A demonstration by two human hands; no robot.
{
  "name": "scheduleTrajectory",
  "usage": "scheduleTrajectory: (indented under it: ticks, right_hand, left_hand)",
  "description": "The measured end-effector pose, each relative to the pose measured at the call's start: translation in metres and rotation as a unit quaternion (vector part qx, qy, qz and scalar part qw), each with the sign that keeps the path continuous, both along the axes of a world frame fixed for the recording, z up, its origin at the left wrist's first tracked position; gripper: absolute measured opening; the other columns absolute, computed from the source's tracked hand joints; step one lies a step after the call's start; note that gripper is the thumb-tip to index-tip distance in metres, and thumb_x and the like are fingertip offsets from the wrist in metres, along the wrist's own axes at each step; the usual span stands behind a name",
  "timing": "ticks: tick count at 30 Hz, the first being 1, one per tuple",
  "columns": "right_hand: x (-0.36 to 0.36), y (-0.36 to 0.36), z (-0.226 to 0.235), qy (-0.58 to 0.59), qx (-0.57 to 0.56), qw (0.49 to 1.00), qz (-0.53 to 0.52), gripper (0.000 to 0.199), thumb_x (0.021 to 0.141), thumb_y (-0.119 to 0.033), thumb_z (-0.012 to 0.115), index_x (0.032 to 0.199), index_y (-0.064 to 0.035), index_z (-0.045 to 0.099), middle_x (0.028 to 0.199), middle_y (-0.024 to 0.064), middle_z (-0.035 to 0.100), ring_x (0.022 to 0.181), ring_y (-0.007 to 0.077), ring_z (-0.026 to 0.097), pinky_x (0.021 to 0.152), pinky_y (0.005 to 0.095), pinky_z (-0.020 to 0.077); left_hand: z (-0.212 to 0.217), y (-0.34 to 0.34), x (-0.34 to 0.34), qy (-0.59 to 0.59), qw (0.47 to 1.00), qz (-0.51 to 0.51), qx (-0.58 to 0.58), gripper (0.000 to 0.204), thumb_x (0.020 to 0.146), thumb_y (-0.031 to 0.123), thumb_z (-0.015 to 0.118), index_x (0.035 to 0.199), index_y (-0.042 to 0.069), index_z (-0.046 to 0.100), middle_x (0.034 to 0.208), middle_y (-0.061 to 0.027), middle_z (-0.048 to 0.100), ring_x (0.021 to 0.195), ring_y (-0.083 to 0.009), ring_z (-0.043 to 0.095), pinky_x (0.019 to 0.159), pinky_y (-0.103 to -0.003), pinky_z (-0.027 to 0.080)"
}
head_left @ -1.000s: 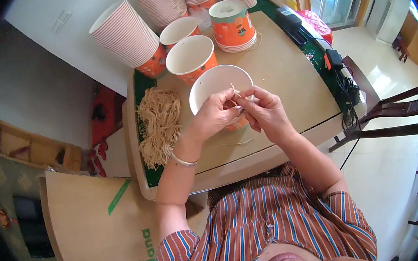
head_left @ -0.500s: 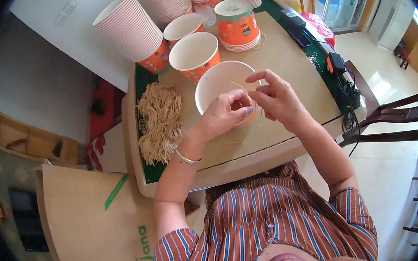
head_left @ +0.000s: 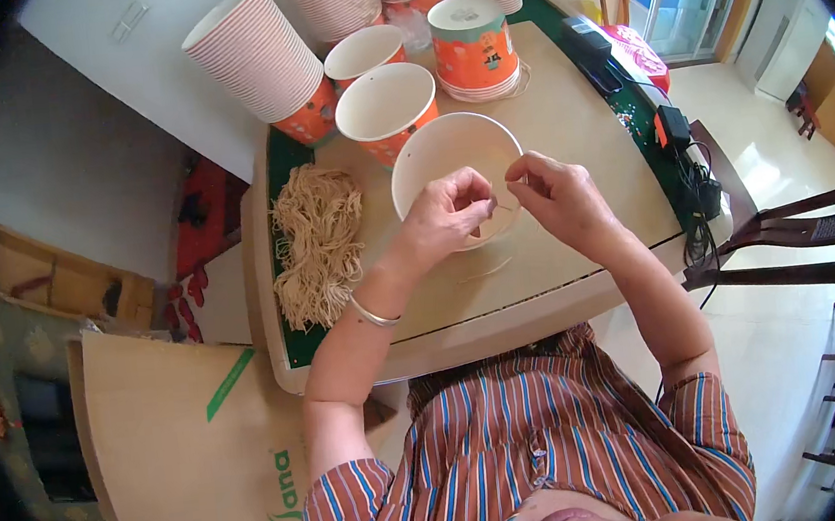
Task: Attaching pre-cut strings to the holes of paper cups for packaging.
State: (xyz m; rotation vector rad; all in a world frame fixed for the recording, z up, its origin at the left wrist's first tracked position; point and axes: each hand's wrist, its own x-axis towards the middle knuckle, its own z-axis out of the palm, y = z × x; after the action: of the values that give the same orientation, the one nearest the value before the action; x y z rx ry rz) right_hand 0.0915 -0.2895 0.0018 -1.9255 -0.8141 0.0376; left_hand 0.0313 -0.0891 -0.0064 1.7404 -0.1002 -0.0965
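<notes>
Above the near part of the table, both my hands are pinched on a thin beige string (head_left: 507, 208), pulled short between their fingertips. My left hand (head_left: 446, 220) and my right hand (head_left: 561, 202) are a small gap apart, over the near rim of a white-lined paper bucket (head_left: 432, 149) standing upright. Another thin strand (head_left: 487, 273) shows on the tabletop below; whether it joins the held string I cannot tell. To the left of my left hand lies a loose bundle of beige strings (head_left: 319, 250).
Two more open paper buckets (head_left: 386, 101) stand behind the near one. An orange bucket (head_left: 474, 51) sits upside down further back, beside tall bucket stacks (head_left: 255, 55). Black adapters and cables (head_left: 696, 173) line the right edge. A cardboard box (head_left: 183, 434) stands at the left.
My right hand's fingers have closed from a spread pose into a pinch. The hands have drawn slightly apart, and the near bucket has shifted a little.
</notes>
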Motion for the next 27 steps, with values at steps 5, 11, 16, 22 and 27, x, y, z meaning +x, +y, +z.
scheduleTrajectory:
  ticks: [5,11,16,22,27]
  right_hand:
    - [0.003,-0.006,-0.006,0.0,-0.039,0.998,0.04,0.015,0.091,-0.015,0.066,0.092,-0.0005,0.062,0.078,0.0187,0.067,0.07,0.0325,0.068,0.063,0.0399,0.0525]
    - [0.007,-0.003,-0.004,0.011,-0.061,0.998,0.023,0.017,0.09,-0.016,0.066,0.088,0.0,0.062,0.074,0.0211,0.065,0.068,0.038,0.066,0.063,0.0424,0.0522]
    - [0.017,0.004,0.001,0.017,-0.105,0.993,0.049,0.021,0.088,-0.019,0.066,0.085,0.0016,0.064,0.072,0.0227,0.064,0.067,0.0379,0.066,0.063,0.0428,0.0523]
    - [0.024,0.006,0.007,0.055,-0.12,0.989,0.069,0.02,0.088,-0.018,0.067,0.09,0.0014,0.063,0.072,0.0156,0.064,0.063,0.0243,0.062,0.06,0.0381,0.0509]
    - [0.008,-0.001,0.039,0.16,-0.148,0.97,0.104,0.023,0.088,-0.015,0.066,0.107,-0.0018,0.059,0.068,0.0089,0.059,0.061,0.0163,0.056,0.059,0.0342,0.0488]
  left_hand:
    - [0.003,0.001,0.004,0.004,0.997,0.023,-0.07,0.003,0.096,0.005,0.061,0.099,0.005,0.062,0.089,-0.0012,0.063,0.077,-0.0088,0.059,0.071,-0.024,0.052]
    - [0.004,0.003,0.011,-0.03,0.981,0.045,-0.186,0.004,0.098,0.006,0.06,0.1,0.005,0.063,0.098,-0.0101,0.07,0.077,-0.0112,0.063,0.074,-0.026,0.054]
    - [0.011,0.002,0.014,-0.023,0.945,0.061,-0.321,0.005,0.099,0.008,0.059,0.101,0.004,0.063,0.099,-0.0151,0.073,0.073,-0.0138,0.067,0.073,-0.027,0.058]
    - [0.02,0.003,0.008,-0.068,0.938,0.099,-0.324,0.008,0.1,0.011,0.06,0.101,0.005,0.064,0.097,-0.0138,0.072,0.075,-0.0139,0.065,0.073,-0.028,0.056]
    - [0.015,-0.007,-0.007,-0.148,0.957,0.138,-0.208,0.009,0.099,0.011,0.063,0.1,0.002,0.064,0.084,-0.0059,0.068,0.071,-0.0098,0.063,0.069,-0.026,0.054]
